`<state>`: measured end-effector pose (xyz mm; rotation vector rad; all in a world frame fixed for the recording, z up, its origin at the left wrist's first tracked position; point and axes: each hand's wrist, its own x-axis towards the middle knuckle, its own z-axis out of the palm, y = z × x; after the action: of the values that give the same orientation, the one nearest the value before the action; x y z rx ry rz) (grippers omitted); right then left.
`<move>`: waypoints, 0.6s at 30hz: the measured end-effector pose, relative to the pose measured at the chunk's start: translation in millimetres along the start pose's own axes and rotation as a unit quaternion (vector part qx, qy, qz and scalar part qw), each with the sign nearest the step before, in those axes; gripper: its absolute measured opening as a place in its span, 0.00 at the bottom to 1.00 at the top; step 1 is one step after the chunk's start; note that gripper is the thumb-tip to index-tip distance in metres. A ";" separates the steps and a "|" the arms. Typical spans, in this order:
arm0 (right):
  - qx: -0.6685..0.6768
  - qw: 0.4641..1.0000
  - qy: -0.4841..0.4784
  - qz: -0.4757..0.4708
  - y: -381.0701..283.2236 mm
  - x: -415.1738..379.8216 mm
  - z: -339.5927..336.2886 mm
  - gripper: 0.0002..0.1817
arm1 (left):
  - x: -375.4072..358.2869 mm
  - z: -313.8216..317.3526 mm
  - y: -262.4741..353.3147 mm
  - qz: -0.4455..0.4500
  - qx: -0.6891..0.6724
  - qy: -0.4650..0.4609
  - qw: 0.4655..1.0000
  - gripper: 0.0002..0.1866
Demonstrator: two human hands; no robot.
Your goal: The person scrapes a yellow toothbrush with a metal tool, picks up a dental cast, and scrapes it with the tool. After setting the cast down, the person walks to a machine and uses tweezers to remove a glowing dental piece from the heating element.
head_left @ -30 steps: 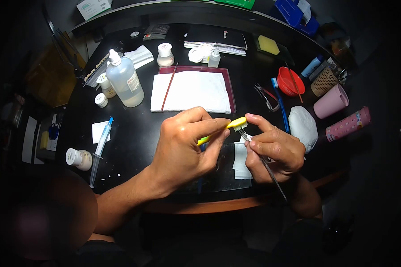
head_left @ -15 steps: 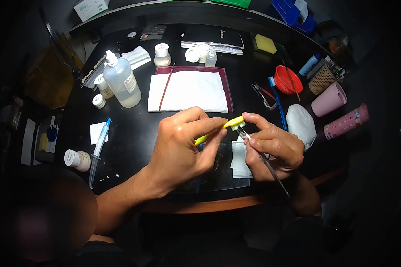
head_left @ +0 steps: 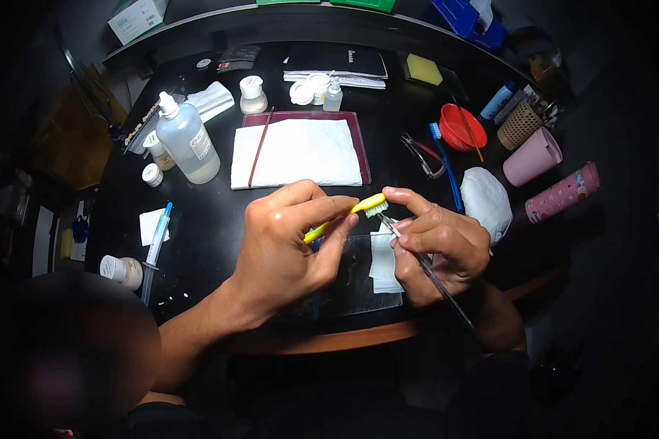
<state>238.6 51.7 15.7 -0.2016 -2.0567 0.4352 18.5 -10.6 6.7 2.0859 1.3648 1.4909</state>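
L hand (head_left: 282,245) grips yellow toothbrush (head_left: 373,201), bristles (head_left: 376,210) down, prob. so that metal tool (head_left: 441,287), pinched in R hand (head_left: 450,247), can reach them from 5 o'clock.

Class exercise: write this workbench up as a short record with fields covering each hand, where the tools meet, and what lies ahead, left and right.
Left hand: holds yellow toothbrush, bristles downward
Right hand: holds slim metal instrument
Meeting point: instrument tip at the bristles; exact contact unclear
Ahead: white cloth on dark red board, thin reddish stick across it
Left side: large bottle, syringe
Right side: red bowl, blue toothbrush
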 end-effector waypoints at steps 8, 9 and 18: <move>-0.002 1.000 0.002 0.000 -0.3 0.3 0.8 0.07 | 0.2 0.5 0.4 0.000 -0.004 0.002 1.000 0.10; -0.002 1.000 0.007 0.001 -0.2 0.0 1.6 0.07 | 0.0 0.5 0.2 0.000 -0.004 0.003 1.000 0.10; -0.009 1.000 0.000 -0.002 0.8 -1.0 0.0 0.07 | -0.1 0.9 -0.2 0.004 -0.003 0.005 1.000 0.10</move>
<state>239.0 52.2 14.6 -0.2074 -2.0608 0.4150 19.2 -10.3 6.1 2.0837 1.3555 1.5097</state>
